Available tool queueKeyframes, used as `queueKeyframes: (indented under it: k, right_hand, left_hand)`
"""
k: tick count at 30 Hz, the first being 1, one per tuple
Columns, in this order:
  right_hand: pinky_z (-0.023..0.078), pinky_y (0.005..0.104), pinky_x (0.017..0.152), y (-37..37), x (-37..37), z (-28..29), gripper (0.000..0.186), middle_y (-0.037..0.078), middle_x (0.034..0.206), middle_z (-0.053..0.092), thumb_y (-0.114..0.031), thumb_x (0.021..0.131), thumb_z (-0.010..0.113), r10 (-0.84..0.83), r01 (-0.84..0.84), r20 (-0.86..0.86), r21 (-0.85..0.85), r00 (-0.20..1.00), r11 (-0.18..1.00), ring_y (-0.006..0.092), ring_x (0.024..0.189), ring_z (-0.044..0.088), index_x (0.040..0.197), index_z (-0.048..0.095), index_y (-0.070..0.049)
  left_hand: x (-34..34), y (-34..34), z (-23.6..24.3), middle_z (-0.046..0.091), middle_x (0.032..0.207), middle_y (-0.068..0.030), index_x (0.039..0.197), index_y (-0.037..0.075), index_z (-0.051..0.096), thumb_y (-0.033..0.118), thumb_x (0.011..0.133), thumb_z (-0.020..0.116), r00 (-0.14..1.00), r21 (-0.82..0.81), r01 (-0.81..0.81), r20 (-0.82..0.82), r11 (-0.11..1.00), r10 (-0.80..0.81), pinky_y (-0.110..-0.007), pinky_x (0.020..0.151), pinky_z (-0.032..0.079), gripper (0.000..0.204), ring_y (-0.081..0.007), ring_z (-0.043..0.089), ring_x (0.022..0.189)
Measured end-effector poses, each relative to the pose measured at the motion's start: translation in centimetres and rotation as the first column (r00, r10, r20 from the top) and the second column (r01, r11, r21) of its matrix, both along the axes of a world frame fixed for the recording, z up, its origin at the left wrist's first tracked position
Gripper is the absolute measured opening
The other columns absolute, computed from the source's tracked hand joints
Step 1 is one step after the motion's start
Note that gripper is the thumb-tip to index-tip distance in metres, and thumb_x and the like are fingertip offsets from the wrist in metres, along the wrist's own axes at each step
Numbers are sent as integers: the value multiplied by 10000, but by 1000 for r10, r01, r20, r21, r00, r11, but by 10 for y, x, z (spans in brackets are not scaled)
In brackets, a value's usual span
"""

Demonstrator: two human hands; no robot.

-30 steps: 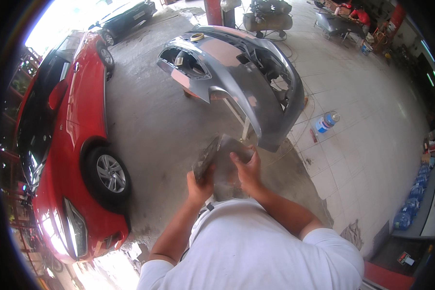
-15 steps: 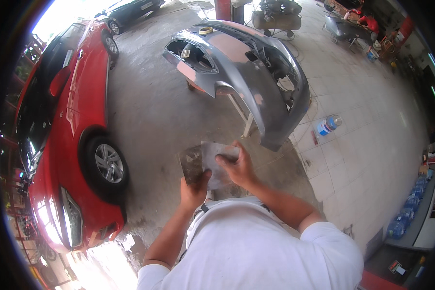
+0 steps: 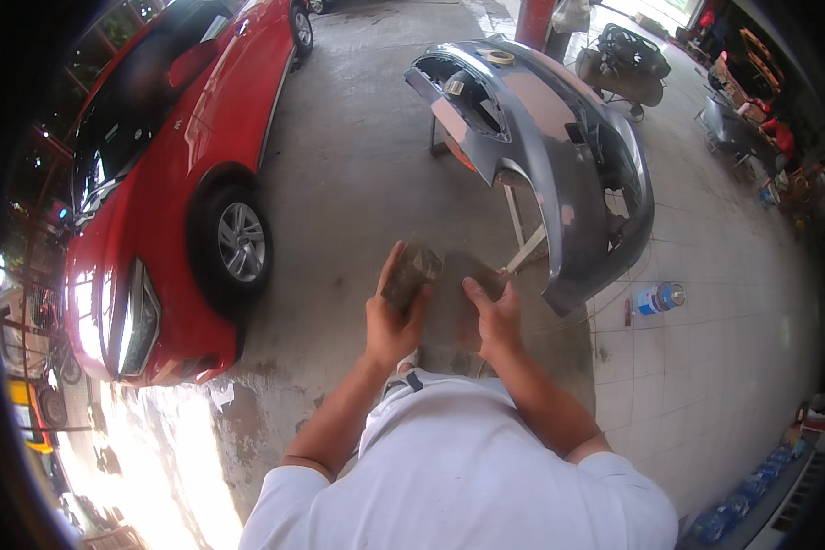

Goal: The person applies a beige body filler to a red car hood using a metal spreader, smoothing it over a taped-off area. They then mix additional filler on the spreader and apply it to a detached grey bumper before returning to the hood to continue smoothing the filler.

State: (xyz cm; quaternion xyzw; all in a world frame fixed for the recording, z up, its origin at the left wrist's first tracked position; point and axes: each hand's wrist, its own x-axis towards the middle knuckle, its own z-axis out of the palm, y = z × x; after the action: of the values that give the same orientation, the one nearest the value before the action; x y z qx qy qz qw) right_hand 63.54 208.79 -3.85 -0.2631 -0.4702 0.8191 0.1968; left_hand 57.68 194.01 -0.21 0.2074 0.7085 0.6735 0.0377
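In front of my body my left hand (image 3: 396, 321) grips a dark, worn rectangular pad (image 3: 414, 275), its thumb on the near edge and a finger up the left side. A short gap to the right, my right hand (image 3: 498, 316) pinches a thin grey sheet (image 3: 465, 298) that looks like sandpaper, thumb on top. The sheet is blurred and hangs toward the floor. Beyond my hands, to the right, a grey car bumper (image 3: 533, 170) with pinkish patches rests on a stand (image 3: 528, 246). A roll of masking tape (image 3: 498, 58) lies on its upper end.
A red car (image 3: 179, 170) stands close on the left. On the tiles at right is a blue-and-white can (image 3: 655, 299) beside a small red object (image 3: 628, 313). An air compressor (image 3: 623, 69) stands behind the bumper. Water bottles (image 3: 752, 490) line the lower right.
My hands have drawn apart, separating the pad and the sheet that overlapped before. The view has shifted, so the bumper and red car now appear farther right.
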Motion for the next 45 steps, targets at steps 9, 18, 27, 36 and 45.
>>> queueKeyframes:
  k: [9,18,27,36,45]
  right_hand:
    - [504,313,781,4,24,17,348,59,970,629,-136,914,782,116,-94,-19,462,993,882,135,856,581,1091,499,-35]
    - [492,312,762,39,15,5,336,60,946,603,-203,956,741,452,-260,-8,809,892,527,146,840,567,1114,497,-34]
    - [493,368,996,46,22,-26,356,104,1257,642,-50,987,595,602,-476,-67,545,796,690,246,1135,629,1341,585,-82]
    - [498,439,1007,53,49,32,482,56,1250,681,75,799,635,574,-70,77,997,816,-34,277,1148,646,1221,718,-144]
    - [534,415,959,81,47,-40,403,151,1277,677,52,903,575,178,-464,430,779,885,422,369,1157,661,1257,672,-113]
  left_hand:
    - [24,-35,0,664,741,-237,1219,-37,629,180,938,728,948,-215,292,-59,932,-311,-421,599,496,369,-358,620,599]
    - [36,-48,-13,703,801,-197,1069,-69,648,172,966,703,949,-205,287,-68,936,-306,-379,627,501,268,-248,642,650]
    - [37,-37,-9,737,938,-35,1102,-38,689,168,1014,668,959,165,-224,214,960,187,-283,705,556,225,-99,650,814]
    - [1,-47,-14,702,891,-89,1032,-75,651,213,983,671,797,-131,-347,481,929,366,-283,648,521,293,-145,642,740]
    - [-4,-24,-33,674,1077,-66,1214,47,584,426,1046,553,655,225,-310,755,924,36,-346,711,518,415,-222,675,913]
